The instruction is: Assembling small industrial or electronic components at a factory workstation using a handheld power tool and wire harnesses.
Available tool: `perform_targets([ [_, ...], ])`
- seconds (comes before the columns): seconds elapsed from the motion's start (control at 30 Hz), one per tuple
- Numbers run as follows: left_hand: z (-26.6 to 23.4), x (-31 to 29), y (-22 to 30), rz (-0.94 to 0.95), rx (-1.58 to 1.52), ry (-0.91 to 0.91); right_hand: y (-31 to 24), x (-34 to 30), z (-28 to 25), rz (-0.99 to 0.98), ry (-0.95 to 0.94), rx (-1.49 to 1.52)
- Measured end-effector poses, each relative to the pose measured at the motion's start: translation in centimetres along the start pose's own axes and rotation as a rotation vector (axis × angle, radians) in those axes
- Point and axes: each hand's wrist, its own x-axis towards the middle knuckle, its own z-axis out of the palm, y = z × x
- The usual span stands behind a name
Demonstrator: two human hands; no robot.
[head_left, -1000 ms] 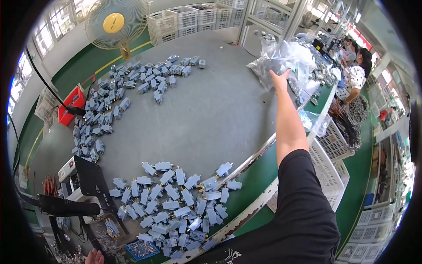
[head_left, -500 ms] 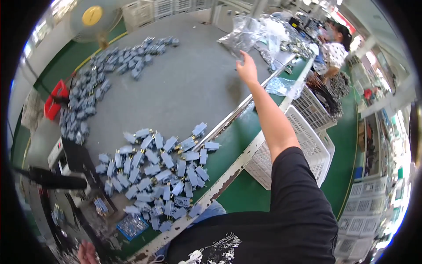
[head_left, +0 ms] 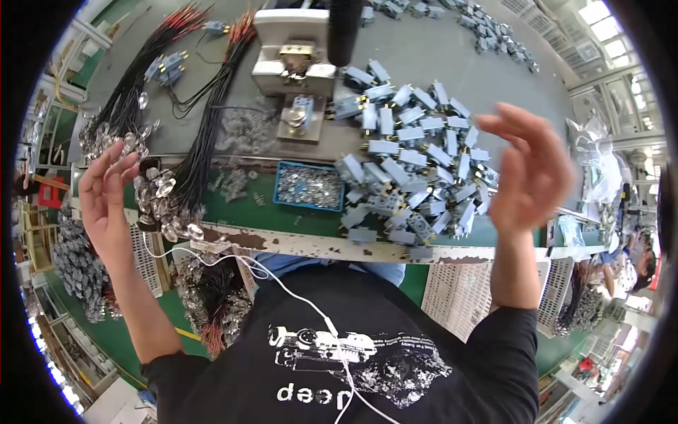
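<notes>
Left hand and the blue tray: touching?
Apart. The head view shows green bench top between the left hand and the blue tray, with a black wire bundle also in between.

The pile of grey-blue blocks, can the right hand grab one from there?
Probably yes: the right hand looks empty and open near the right edge of the pile of grey-blue blocks, and nothing seems to block the way.
</notes>
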Motion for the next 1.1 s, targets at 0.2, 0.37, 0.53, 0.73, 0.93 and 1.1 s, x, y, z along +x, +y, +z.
perform_targets([
  [0.2, -5.0, -0.5, -5.1, -0.004, -0.049, 0.009, -1.0, 4.9, 12.4, 0.208, -0.324, -0.159],
  [0.37, -6.8, 0.0, -7.8, -0.073, -0.153, -0.105, -1.5, 6.6, 15.1, 0.261, -0.475, -0.258],
  [0.53, -7.3, 2.6, -7.9, -0.023, -0.146, -0.189, -1.0, 6.6, 13.9, 0.442, -0.376, -0.131],
  [0.73, -6.6, 2.9, -7.1, -0.007, -0.103, -0.188, -1.0, 6.3, 13.4, 0.395, -0.360, 0.010],
  [0.93, -2.7, 1.6, -3.6, -0.035, 0.031, -0.200, 0.5, 3.6, 11.5, 0.274, -0.281, 0.132],
  [1.1, 1.5, 6.0, 0.4, 0.108, -0.012, -0.267, 1.7, 1.7, 8.8, 0.341, -0.143, 0.189],
])
